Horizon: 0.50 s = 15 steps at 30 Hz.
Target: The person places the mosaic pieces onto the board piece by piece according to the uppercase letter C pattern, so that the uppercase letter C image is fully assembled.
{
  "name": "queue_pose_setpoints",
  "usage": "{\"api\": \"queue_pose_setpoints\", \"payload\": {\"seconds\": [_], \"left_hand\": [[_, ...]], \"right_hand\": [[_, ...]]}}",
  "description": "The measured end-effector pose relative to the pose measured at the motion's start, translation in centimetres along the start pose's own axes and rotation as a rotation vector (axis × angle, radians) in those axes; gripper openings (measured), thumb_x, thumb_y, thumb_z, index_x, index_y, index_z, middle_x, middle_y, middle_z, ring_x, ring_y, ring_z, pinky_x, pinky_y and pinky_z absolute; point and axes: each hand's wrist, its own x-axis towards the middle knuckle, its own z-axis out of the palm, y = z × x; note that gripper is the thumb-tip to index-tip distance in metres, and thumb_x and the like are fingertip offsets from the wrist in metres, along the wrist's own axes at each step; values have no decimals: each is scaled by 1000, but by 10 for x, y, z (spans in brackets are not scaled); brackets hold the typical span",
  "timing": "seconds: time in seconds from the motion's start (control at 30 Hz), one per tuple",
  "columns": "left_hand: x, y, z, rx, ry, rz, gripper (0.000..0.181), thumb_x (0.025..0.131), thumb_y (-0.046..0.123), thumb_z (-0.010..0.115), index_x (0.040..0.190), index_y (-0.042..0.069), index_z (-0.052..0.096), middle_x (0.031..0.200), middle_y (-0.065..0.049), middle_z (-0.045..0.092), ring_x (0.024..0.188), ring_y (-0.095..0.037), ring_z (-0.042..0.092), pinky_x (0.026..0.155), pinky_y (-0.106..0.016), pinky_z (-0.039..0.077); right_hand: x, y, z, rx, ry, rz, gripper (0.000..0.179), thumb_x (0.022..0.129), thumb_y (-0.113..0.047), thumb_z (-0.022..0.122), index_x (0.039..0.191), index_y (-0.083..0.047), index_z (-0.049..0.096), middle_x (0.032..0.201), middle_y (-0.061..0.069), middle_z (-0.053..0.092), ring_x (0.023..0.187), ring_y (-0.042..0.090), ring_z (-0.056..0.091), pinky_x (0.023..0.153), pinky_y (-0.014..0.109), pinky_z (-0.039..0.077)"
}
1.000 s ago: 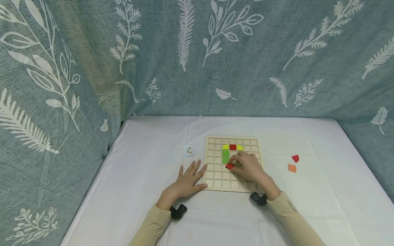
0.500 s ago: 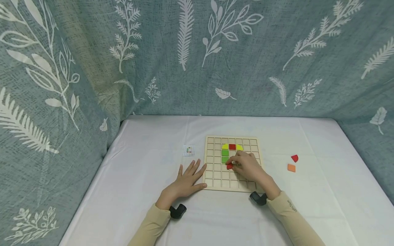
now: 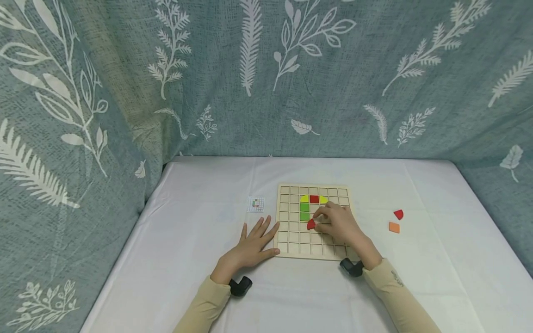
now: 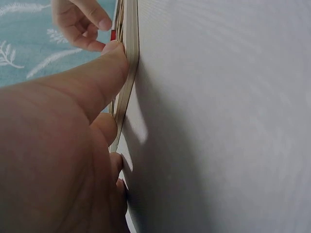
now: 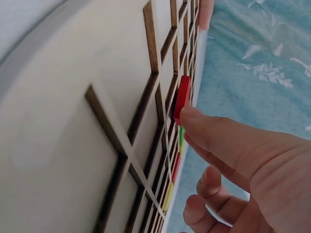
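Note:
A wooden grid board (image 3: 287, 236) lies on the table. My left hand (image 3: 247, 249) is flat with fingers spread, its thumb and a fingertip at the board's left edge. Above the board is my right hand (image 3: 339, 224), thumb and forefinger apart beside a red quarter-circle tile (image 3: 311, 225). In the right wrist view the thumb touches one end of this red tile (image 5: 182, 97), which sits tilted on the grid. Two green square tiles (image 3: 305, 212) stand in a column above it. A dark red square (image 3: 314, 199) lies between two yellow tiles (image 3: 304, 199) in a farther row.
Right of the board lie another red quarter-circle tile (image 3: 399, 214) and an orange square tile (image 3: 394, 227). A small pattern card (image 3: 256, 204) with a printed grid is left of the board. A patterned blue-green curtain (image 3: 266, 92) hangs behind the white table (image 3: 200, 208).
The red tile has turned and shifted slightly on the board. My right forefinger has drawn back from it to the right. The left hand stays still.

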Motion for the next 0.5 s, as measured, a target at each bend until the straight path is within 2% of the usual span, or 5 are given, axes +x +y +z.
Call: {"api": "queue_pose_setpoints", "payload": {"seconds": [0.33,0.5], "left_hand": [[1,2,-1,3,-3,-8,70,93,46,49,149,17,19,156,-10,6,143,-31,0,107,-63,-7],[1,2,0,11,-5,-12,70,93,47,48,149,18,18,156,-9,6,143,-30,-1,107,-63,-8]], "right_hand": [[2,-1,1,0,7,-15,15,79,-22,74,92,-17,70,79,-5,54,72,11,48,76,41,37],[1,-2,0,-10,2,-2,21,78,-24,75,96,-16,70,78,-5,54,71,11,47,73,38,36]]}}
